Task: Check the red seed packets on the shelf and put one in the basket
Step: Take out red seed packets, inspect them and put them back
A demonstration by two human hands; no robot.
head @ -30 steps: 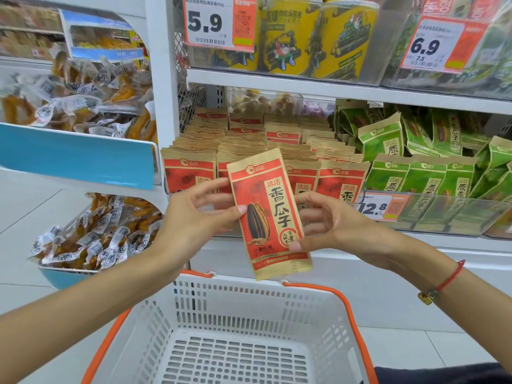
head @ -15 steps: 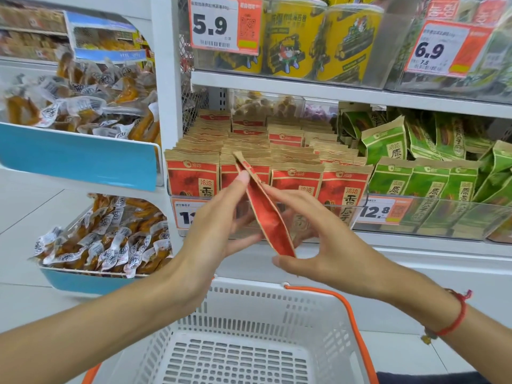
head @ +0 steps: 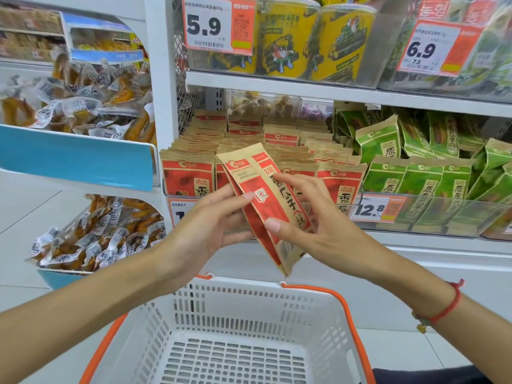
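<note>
Red seed packet [head: 263,206] held up between both hands over the white basket [head: 249,314], tilted, side panel showing. Left hand [head: 205,225] fingers pinch its left edge; right hand [head: 313,225] thumb and fingertips clamp the front. Checking looks underway; more red packets [head: 188,178] remain on the shelf [head: 415,239]. Basket holds nothing visible, so the drop is left.

Shelf price tags read 5.9 [head: 219,24], 6.9 [head: 437,48] and 12.8 [head: 378,207]; held packet [head: 266,206] apparently says 香瓜子.
</note>
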